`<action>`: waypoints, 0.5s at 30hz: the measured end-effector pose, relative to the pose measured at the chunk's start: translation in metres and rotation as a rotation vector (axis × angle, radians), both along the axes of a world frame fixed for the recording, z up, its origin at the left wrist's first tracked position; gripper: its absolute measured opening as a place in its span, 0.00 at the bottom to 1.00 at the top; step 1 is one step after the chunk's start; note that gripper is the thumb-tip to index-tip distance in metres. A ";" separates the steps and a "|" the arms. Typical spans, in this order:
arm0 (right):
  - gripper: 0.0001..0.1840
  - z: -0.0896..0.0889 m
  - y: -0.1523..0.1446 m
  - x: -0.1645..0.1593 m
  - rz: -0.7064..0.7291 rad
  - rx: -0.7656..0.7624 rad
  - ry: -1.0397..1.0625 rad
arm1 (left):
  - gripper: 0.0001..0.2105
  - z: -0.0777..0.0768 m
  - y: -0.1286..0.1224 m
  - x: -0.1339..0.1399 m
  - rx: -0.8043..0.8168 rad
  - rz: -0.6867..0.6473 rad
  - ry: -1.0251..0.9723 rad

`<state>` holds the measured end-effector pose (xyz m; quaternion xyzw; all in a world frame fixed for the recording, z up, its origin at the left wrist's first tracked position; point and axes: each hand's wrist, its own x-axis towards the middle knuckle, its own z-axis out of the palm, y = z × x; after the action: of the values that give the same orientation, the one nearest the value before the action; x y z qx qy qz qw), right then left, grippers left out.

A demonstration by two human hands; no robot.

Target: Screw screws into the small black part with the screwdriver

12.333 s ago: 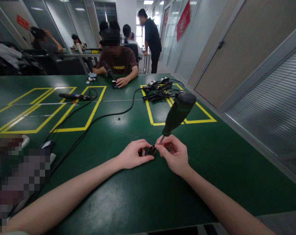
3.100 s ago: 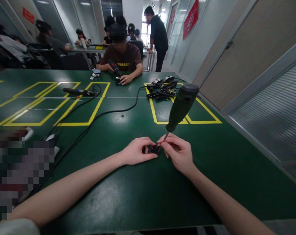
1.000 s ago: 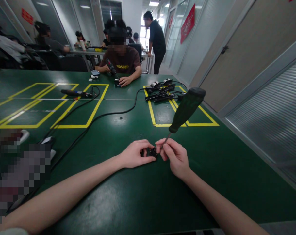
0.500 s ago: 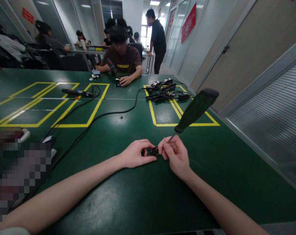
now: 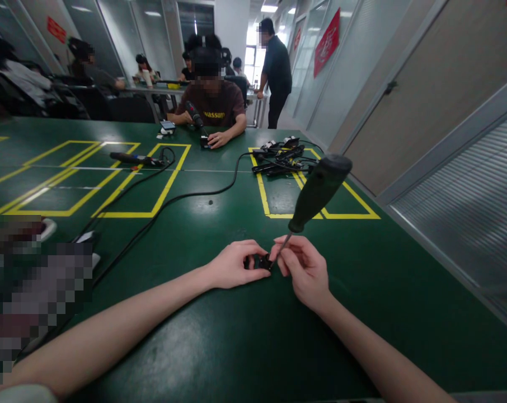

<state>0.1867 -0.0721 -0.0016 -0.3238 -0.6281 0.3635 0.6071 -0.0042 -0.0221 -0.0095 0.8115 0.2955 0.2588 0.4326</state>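
My left hand (image 5: 238, 265) rests on the green table, its thumb and fingers closed around a small black part (image 5: 264, 261) whose exact kind I cannot make out. Just to the right, my right hand (image 5: 306, 268) pinches the thin metal shaft of a screwdriver (image 5: 319, 193) between thumb and fingertips. The dark green handle points up and leans to the right, above the hand. Down at the small black part is the shaft's lower end; fingers partly hide whether it touches.
A black cable (image 5: 186, 195) crosses the green table (image 5: 186, 336). Black tools and cords (image 5: 282, 157) lie heaped inside yellow tape at the back right. A dark electric screwdriver (image 5: 136, 159) lies at the left. Opposite sits a person (image 5: 214, 106) working with a power screwdriver.
The screwdriver has become more upright, its handle swinging left, and its tip now shows beside the small black part. My left hand keeps its grip. The whole view has shifted slightly.
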 end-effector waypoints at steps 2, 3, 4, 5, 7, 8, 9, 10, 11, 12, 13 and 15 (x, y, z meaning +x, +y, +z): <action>0.08 0.000 0.000 0.000 0.001 0.004 0.001 | 0.11 0.000 0.000 0.000 -0.001 0.001 -0.005; 0.09 0.000 0.000 0.000 0.003 0.004 -0.001 | 0.11 0.000 0.000 0.000 -0.002 0.000 -0.008; 0.09 0.000 0.000 -0.001 0.006 0.005 -0.002 | 0.11 0.000 0.000 0.000 -0.003 -0.002 -0.009; 0.09 0.000 0.000 -0.001 0.009 0.006 -0.003 | 0.11 0.000 0.000 0.000 -0.004 -0.004 -0.009; 0.08 0.000 0.000 -0.001 0.011 0.008 -0.003 | 0.12 0.000 0.001 0.000 -0.002 -0.006 -0.002; 0.08 -0.001 0.000 -0.001 0.010 0.009 -0.003 | 0.12 0.000 0.001 0.000 0.000 -0.006 0.002; 0.08 -0.001 0.000 0.000 0.009 0.008 -0.006 | 0.12 0.000 0.001 0.000 0.003 -0.004 0.006; 0.08 -0.001 0.000 0.000 0.009 0.007 -0.012 | 0.12 0.000 0.001 0.000 0.006 -0.004 0.008; 0.09 -0.001 0.000 0.001 0.011 0.005 -0.022 | 0.12 -0.001 0.001 0.000 0.009 -0.003 0.007; 0.09 0.000 0.000 0.002 0.011 0.003 -0.033 | 0.12 -0.001 0.001 0.000 0.010 -0.003 0.006; 0.10 0.000 0.000 0.002 0.011 0.004 -0.044 | 0.12 -0.001 0.001 0.000 0.010 -0.006 0.004; 0.12 0.002 0.000 0.003 0.009 0.009 -0.063 | 0.13 -0.001 0.001 0.000 0.009 -0.011 -0.002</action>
<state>0.1896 -0.0722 0.0003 -0.3296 -0.6498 0.3530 0.5870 -0.0043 -0.0209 -0.0110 0.8147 0.2896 0.2587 0.4306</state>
